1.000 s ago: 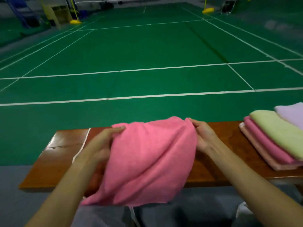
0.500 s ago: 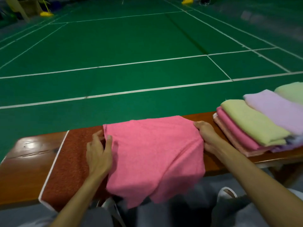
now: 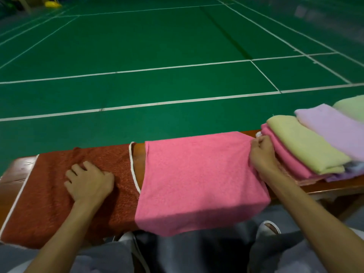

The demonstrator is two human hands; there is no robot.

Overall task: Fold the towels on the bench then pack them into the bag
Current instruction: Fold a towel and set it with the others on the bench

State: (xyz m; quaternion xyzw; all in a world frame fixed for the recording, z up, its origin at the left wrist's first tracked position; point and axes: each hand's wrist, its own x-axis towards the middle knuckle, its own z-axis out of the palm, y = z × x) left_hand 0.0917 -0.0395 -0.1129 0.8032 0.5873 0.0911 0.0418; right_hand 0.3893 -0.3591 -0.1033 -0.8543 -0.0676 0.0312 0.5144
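On wooden worktop (image 3: 17,174): bright pink terry towel (image 3: 197,180) spread flat
Left hand (image 3: 89,183): grip apart, palm resting on rust-red white-edged towel (image 3: 49,194)
Right hand (image 3: 262,154): grip pinching pink towel's far corner

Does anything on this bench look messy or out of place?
The towel stack at the right end is fanned sideways, not squared. The pink towel droops over the bench's near edge. Nothing looks damaged.

- A brown wooden bench (image 3: 13,174).
- Left: a red towel (image 3: 49,194), flat.
- Middle: a pink towel (image 3: 197,184), hanging over the near edge.
- Right: a pile of folded towels (image 3: 307,146), maybe five.
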